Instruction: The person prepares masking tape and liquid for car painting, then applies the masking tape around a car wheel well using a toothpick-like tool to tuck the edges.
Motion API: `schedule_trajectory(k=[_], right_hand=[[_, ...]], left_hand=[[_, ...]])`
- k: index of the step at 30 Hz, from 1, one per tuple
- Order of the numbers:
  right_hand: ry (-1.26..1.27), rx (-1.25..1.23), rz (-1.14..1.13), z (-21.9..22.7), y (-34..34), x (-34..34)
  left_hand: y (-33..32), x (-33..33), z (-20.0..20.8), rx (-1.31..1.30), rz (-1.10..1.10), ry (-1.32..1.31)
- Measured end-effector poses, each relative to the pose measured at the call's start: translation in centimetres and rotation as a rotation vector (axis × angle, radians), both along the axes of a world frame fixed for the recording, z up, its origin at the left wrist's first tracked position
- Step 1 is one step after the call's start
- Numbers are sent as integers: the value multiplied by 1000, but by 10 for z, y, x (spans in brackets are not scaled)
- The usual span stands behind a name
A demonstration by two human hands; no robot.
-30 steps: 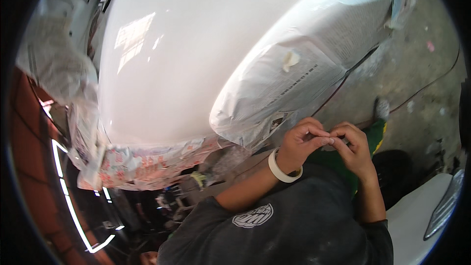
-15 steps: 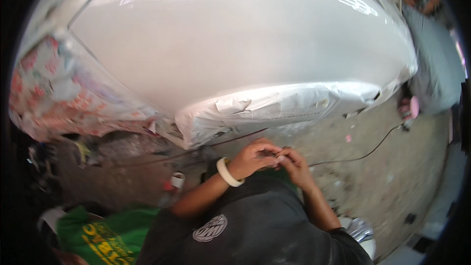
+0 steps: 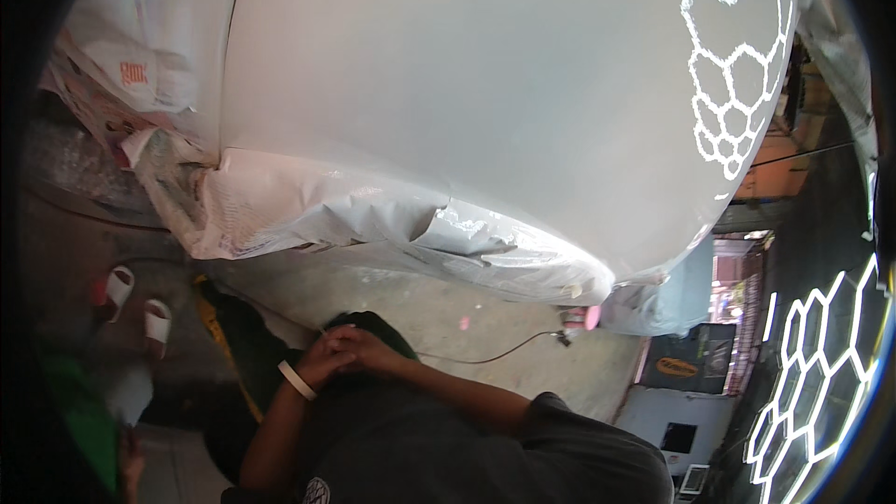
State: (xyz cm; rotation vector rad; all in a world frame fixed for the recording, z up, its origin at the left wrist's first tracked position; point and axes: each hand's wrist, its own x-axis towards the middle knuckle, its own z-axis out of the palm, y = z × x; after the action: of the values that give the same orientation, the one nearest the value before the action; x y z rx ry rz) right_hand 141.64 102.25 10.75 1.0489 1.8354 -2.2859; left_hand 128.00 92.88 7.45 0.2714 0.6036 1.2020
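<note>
My left hand (image 3: 324, 360) and my right hand (image 3: 370, 351) are folded together in front of my body, fingers closed over one another. Anything between them is hidden. Around my left wrist sits a cream ring (image 3: 297, 381), like a narrow roll of masking tape. Beyond the hands, touched by neither, a large glossy light-grey car body panel (image 3: 448, 75) curves across the view. White masking film (image 3: 373, 215), wrinkled and partly lifted, covers its lower edge.
A person in green (image 3: 79, 420) is at the lower left, near white sandals (image 3: 119, 291). A cable (image 3: 495, 357) runs over the concrete floor to a pink-topped object (image 3: 581, 317). Honeycomb lights (image 3: 812, 373) glow at the right. A grey-covered bulky shape (image 3: 667, 303) stands beyond the panel.
The view has swung to the right, bringing the honeycomb lights into sight. My hands, earlier meeting at the fingertips, are now folded into each other close to my body.
</note>
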Motion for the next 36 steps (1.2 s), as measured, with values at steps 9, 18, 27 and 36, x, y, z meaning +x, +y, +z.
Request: schedule_trajectory(k=[9,18,27,36], right_hand=[[-181,-578,-269,-32,5,-1],[-235,-457,-223,-36,-5,-15],[-297,-421,-201,-39,-15,-36],[-342,-472,-250,-32,-19,-54]], left_hand=[[-11,39,-86,-28,117,73],[-22,42,-98,-47,190,105],[-34,25,-95,-107,204,76],[-40,16,-95,-162,148,-12]])
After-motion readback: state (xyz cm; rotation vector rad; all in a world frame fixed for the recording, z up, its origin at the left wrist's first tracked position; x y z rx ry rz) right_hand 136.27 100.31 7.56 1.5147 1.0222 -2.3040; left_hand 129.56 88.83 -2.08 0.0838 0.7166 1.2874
